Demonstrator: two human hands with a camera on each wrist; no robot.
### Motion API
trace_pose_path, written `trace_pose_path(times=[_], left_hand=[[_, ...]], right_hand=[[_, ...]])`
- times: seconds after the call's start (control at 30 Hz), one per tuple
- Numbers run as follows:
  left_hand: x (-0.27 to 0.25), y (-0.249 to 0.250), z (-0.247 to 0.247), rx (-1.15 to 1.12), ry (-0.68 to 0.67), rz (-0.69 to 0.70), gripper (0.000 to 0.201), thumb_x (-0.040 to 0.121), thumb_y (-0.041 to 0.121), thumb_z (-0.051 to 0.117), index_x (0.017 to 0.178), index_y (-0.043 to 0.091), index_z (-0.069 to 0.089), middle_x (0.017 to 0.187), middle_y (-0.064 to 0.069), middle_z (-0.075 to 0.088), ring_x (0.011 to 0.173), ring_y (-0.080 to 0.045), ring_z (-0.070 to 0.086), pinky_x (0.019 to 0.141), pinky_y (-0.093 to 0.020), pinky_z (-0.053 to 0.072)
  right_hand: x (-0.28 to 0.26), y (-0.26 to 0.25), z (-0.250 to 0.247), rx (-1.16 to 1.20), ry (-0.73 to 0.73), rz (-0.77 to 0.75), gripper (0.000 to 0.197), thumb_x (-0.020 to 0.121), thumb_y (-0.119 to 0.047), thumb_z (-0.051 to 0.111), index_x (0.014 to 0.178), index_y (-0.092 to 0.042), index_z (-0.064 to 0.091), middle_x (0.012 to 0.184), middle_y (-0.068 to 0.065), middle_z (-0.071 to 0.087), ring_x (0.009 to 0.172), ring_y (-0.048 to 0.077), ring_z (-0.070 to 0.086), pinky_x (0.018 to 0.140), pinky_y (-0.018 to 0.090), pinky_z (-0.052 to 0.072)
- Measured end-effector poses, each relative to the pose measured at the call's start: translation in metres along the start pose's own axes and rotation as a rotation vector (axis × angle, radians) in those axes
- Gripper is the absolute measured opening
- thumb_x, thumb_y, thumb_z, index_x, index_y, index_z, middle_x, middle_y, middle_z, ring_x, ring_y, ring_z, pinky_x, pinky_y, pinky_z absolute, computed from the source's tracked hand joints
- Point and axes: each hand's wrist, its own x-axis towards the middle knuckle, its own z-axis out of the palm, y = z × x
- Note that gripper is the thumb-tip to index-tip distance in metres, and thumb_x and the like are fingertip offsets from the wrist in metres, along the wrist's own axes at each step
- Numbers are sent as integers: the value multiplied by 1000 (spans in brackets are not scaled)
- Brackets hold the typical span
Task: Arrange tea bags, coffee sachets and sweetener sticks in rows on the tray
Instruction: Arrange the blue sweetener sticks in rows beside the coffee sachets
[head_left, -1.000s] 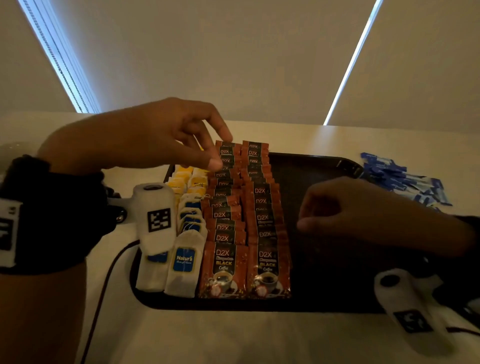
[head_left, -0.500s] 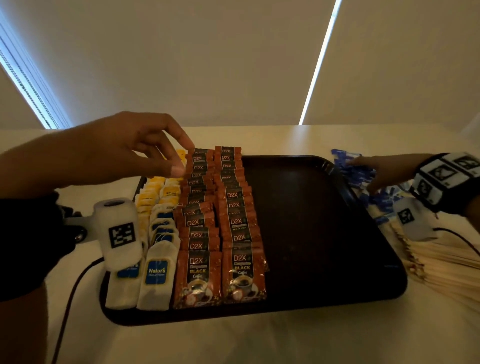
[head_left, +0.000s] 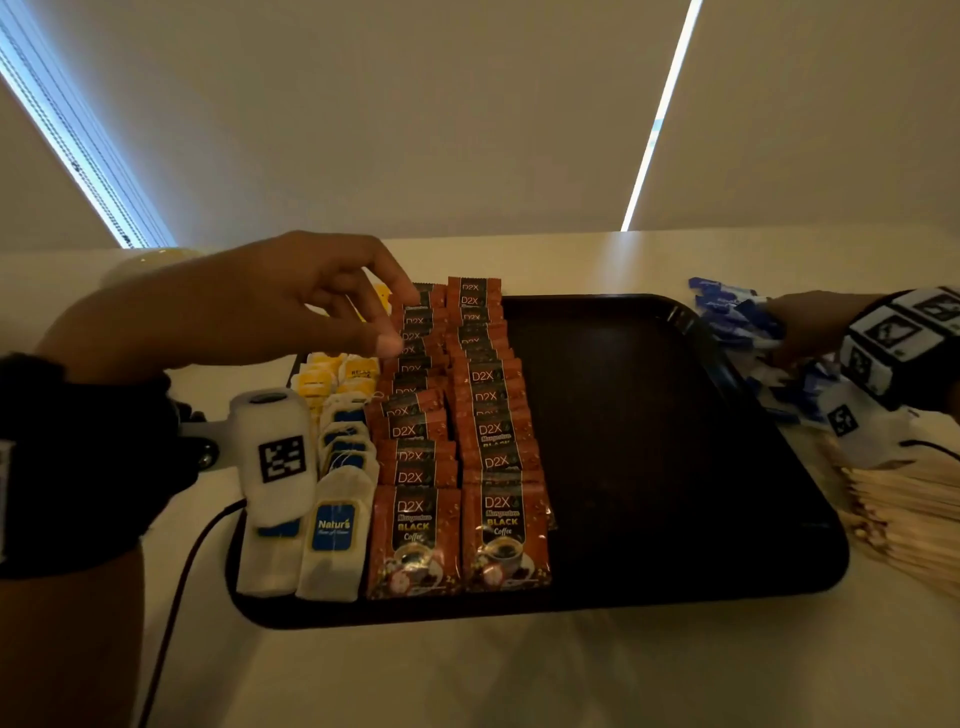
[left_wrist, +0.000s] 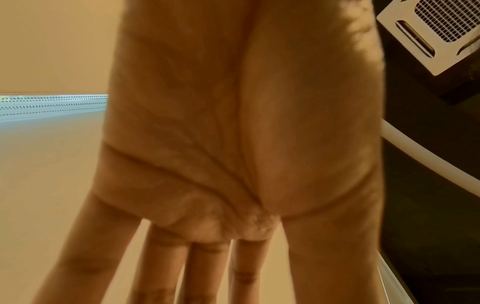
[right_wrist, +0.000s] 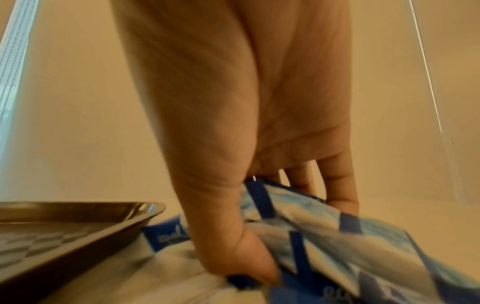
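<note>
A dark tray holds two rows of white and yellow tea bags on its left. Beside them run two rows of red-brown coffee sachets. My left hand hovers over the far end of the left coffee row, its index fingertip and thumb touching the sachets. In the left wrist view the fingers are straight. My right hand is off the tray's right edge in the pile of blue-and-white sweetener sticks. There its thumb and fingers grip several sweetener sticks.
A stack of pale wooden sticks lies on the table right of the tray, in front of the sweetener pile. The tray's right half is bare. The tray rim stands just left of my right hand.
My right hand left the tray's middle, went right to the sweetener pile and took hold of sticks there. My left hand stayed at the far end of the coffee rows.
</note>
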Motion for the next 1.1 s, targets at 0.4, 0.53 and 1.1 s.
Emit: trace_pose_path(times=[0.4,0.53,1.1], left_hand=[[2,0,4,-17,23,-33,46,66,53,65,107,32,59,88,9,71,76,-8,68,62,-20,53],[4,-2,5,-4,23,-29,41,74,55,67,108,31,59,88,9,70,74,-6,68,63,-13,51],[6,-5,4,24,25,80,63,64,74,56,108,30,59,92,6,72,83,-6,68,70,-14,52]], right_hand=[[-4,37,-11,155,192,79,21,97,-14,50,107,4,49,85,20,51,71,30,46,71,40,35],[3,53,-14,210,304,99,13,95,-13,51,88,-6,44,66,17,45,57,28,46,59,39,38],[-107,-97,-35,1705,562,-421,23,102,-17,34,78,-16,37,66,1,47,42,5,42,41,17,36]])
